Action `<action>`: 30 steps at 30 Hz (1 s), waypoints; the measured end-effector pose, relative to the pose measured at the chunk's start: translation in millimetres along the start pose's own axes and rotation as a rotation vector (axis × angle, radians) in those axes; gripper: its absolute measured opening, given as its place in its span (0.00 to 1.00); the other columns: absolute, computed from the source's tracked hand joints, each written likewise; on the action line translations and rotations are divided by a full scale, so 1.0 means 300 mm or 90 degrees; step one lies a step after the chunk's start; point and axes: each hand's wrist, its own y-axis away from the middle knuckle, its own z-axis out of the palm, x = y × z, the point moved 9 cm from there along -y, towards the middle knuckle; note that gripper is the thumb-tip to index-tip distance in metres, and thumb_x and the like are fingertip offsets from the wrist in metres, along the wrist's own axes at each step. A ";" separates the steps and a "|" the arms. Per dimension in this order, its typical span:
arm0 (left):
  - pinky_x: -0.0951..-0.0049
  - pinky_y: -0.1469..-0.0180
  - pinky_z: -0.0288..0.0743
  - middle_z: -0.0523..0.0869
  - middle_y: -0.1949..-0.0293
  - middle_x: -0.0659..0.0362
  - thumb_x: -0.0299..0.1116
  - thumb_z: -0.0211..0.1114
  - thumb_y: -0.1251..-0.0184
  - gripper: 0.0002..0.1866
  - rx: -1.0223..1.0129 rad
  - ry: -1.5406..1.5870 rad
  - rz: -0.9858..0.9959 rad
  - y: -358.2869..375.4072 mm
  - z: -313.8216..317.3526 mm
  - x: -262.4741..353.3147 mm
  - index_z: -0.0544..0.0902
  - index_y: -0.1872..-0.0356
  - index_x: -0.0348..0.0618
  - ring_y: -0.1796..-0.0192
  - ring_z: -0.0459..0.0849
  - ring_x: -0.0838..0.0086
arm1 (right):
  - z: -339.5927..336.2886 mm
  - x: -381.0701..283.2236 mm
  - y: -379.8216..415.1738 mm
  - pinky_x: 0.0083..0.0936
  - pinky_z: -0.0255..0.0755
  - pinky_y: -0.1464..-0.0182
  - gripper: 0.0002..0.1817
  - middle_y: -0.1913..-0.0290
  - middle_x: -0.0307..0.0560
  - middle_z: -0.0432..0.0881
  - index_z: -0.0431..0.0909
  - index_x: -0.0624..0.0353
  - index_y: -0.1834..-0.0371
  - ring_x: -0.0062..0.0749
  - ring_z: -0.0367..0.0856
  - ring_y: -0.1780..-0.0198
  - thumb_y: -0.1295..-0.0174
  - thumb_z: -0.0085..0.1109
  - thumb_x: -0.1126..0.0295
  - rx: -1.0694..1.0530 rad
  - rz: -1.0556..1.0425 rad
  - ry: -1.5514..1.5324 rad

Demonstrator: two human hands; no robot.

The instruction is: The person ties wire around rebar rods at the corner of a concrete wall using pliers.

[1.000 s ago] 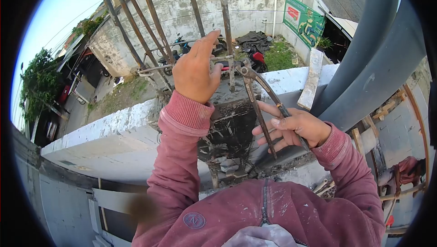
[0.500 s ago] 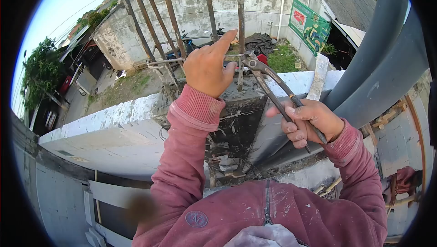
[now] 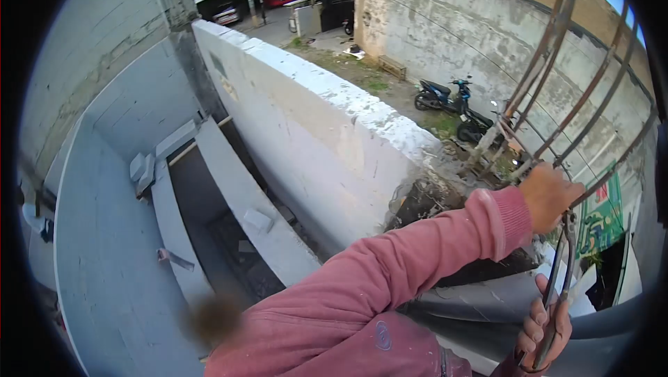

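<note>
In the head view my left hand (image 3: 546, 197) is at the upright steel reinforcing bars (image 3: 558, 29), beside a thin cross tie near their base. Its back faces me and the fingers look curled, though what they grip is hidden. Just below it, the jaws of the metal pincers (image 3: 570, 248) point up, close to the left hand's fingers. My right hand (image 3: 546, 328) is wrapped around the pincers' handles at the lower right. Both handles run down through its fingers.
A white-topped wall (image 3: 306, 81) runs away to the left. Below it, a deep gap lies between pale ledges (image 3: 233, 196). Motorbikes (image 3: 442, 96) stand in the yard beyond. A green banner (image 3: 600, 213) hangs at the right, above large grey pipes (image 3: 605, 339).
The view has swung left, putting the bars and both hands at the right. My left index finger, stretched out before, is now curled or hidden. The pincers stay in my right hand.
</note>
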 end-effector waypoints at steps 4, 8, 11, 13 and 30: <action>0.63 0.63 0.66 0.80 0.79 0.60 0.32 0.67 0.63 0.17 -0.035 -0.077 -0.009 -0.005 0.046 0.006 0.75 0.67 0.42 0.70 0.81 0.64 | -0.191 0.007 0.038 0.23 0.66 0.71 0.27 0.49 0.50 0.71 0.59 0.59 0.36 0.29 0.69 0.65 0.31 0.45 0.53 0.006 0.039 0.100; 0.64 0.64 0.66 0.79 0.82 0.60 0.33 0.65 0.58 0.13 -0.003 -0.141 -0.041 -0.008 0.075 -0.014 0.76 0.69 0.42 0.73 0.80 0.65 | -0.146 0.052 -0.057 0.21 0.65 0.75 0.25 0.68 0.42 0.72 0.59 0.61 0.34 0.24 0.66 0.76 0.32 0.50 0.64 0.156 -0.157 0.412; 0.66 0.65 0.66 0.80 0.82 0.61 0.31 0.59 0.51 0.07 0.099 -0.225 0.003 0.011 0.082 -0.018 0.79 0.71 0.42 0.75 0.80 0.65 | -0.185 0.050 -0.105 0.20 0.64 0.75 0.27 0.72 0.41 0.68 0.56 0.67 0.34 0.22 0.64 0.77 0.34 0.51 0.71 0.180 -0.202 0.493; 0.65 0.66 0.67 0.80 0.82 0.61 0.31 0.59 0.51 0.07 0.013 -0.220 0.030 0.014 0.051 -0.019 0.79 0.71 0.43 0.75 0.81 0.65 | -0.177 0.043 -0.089 0.20 0.64 0.76 0.27 0.73 0.40 0.67 0.56 0.72 0.36 0.21 0.63 0.78 0.34 0.51 0.70 0.188 -0.190 0.492; 0.69 0.68 0.74 0.82 0.77 0.69 0.40 0.71 0.57 0.34 -0.152 -0.257 0.036 -0.012 0.030 0.026 0.74 0.41 0.58 0.71 0.83 0.70 | 0.067 -0.045 -0.007 0.33 0.74 0.67 0.32 0.63 0.48 0.67 0.51 0.68 0.34 0.32 0.73 0.69 0.41 0.51 0.73 -0.277 0.049 -0.278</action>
